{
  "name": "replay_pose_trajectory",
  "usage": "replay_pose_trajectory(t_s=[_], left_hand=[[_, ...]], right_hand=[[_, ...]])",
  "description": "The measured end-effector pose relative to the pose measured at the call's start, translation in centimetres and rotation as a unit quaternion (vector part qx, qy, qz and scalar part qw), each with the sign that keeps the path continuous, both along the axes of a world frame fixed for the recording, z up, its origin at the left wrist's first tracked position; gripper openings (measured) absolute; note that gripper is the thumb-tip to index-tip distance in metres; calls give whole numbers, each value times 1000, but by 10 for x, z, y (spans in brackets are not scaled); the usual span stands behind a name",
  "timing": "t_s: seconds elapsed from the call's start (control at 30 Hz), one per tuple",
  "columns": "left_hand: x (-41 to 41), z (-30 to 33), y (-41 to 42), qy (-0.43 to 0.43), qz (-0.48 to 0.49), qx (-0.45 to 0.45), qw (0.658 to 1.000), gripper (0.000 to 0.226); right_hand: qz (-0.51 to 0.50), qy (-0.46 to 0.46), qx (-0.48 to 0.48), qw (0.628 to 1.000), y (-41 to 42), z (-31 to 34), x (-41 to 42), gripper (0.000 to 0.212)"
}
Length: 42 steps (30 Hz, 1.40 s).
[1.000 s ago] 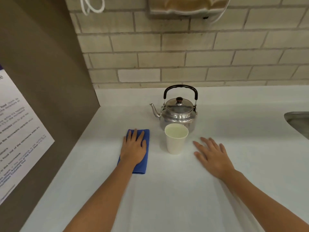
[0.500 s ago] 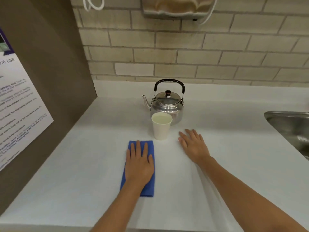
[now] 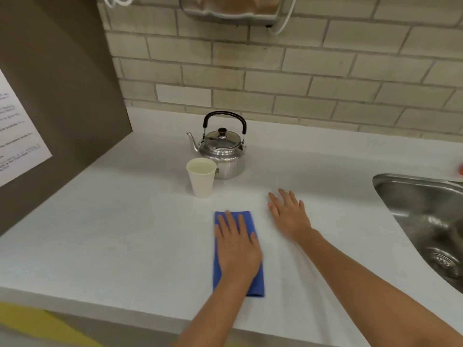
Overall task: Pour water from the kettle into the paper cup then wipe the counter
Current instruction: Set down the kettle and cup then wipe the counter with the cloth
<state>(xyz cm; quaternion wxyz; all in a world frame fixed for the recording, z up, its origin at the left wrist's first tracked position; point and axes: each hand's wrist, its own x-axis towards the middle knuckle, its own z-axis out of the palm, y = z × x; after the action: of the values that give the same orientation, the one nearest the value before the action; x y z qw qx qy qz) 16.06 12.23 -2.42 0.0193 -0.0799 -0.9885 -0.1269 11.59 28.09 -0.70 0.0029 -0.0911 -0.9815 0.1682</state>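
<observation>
A steel kettle (image 3: 223, 152) with a black handle stands upright on the white counter (image 3: 125, 221), spout to the left. Just in front of it stands a white paper cup (image 3: 202, 178) holding water. My left hand (image 3: 237, 244) lies flat, fingers together, pressing a folded blue cloth (image 3: 255, 279) onto the counter in front of the cup. My right hand (image 3: 288, 214) rests flat on the bare counter to the right of the cloth, fingers spread, holding nothing.
A steel sink (image 3: 426, 221) is set into the counter at the right. A brown side panel (image 3: 62, 83) with a printed notice (image 3: 17, 136) closes the left. A brick wall (image 3: 300, 71) runs behind, with a dispenser (image 3: 233, 8) above. The counter's front edge is near.
My left hand has slid the blue cloth from left of the cup toward me and rightward. My right hand stayed flat on the counter. The view has pulled back.
</observation>
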Motion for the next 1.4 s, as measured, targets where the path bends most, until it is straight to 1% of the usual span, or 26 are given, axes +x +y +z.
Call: replay_pose_trajectory(t_s=[0.07, 0.1, 0.2, 0.27, 0.33, 0.4, 0.43, 0.53, 0.63, 0.7, 0.77, 0.87, 0.93, 1.03, 1.13, 1.23, 1.33, 1.4], left_hand=[[5, -2, -1, -4, -47, 1, 999, 57], [2, -4, -13, 4, -39, 6, 999, 57], [-16, -3, -66, 24, 65, 13, 998, 56], [-24, -3, -86, 27, 108, 14, 994, 56], [-25, -5, -79, 32, 137, 7, 990, 57], [-22, -8, -50, 24, 154, -11, 988, 59], [-21, -8, -30, 19, 146, -19, 989, 59], [-34, -2, 39, 7, 77, -15, 997, 58], [-64, 4, 99, -11, 20, -2, 1000, 57], [-92, 7, 124, -18, -18, 0, 1000, 55], [-124, 10, 136, -26, -50, -16, 998, 53], [-150, 14, 138, -42, -66, -21, 997, 53], [-142, 10, 130, -19, -67, -3, 998, 52], [-99, -4, 104, 34, -69, 23, 997, 52], [-76, -13, 84, 40, -61, 7, 997, 54], [-100, -2, 112, 33, -45, -5, 998, 53], [-132, 9, 162, -7, -73, -14, 997, 52], [-143, 9, 181, -31, -91, -18, 995, 52]], right_hand=[[4, -1, 14, 1000, 10, -3, 5, 47], [5, 2, 21, 1000, 15, -4, 7, 46], [14, 11, 21, 1000, 22, -5, 9, 45], [22, 13, 21, 999, 23, -6, 9, 45], [24, 18, 18, 999, 25, -7, 8, 46], [29, 16, 17, 999, 25, -9, 8, 46], [31, 13, 16, 999, 26, -9, 8, 46], [10, 7, 12, 1000, 33, -7, 3, 45], [-30, 3, 4, 1000, 51, -2, -1, 44], [-44, 4, 12, 999, 68, -3, 1, 44], [-55, 10, 24, 998, 83, -7, 4, 45], [-54, 15, 32, 998, 89, -16, 8, 46], [-51, 17, 41, 998, 87, -19, 10, 47], [-49, 22, 52, 997, 87, -19, 11, 48], [-48, 23, 45, 998, 85, -17, 14, 49], [-44, 24, 43, 998, 85, -16, 14, 49], [-45, 37, 43, 997, 87, -20, 14, 48], [-48, 51, 40, 997, 89, -24, 13, 48]])
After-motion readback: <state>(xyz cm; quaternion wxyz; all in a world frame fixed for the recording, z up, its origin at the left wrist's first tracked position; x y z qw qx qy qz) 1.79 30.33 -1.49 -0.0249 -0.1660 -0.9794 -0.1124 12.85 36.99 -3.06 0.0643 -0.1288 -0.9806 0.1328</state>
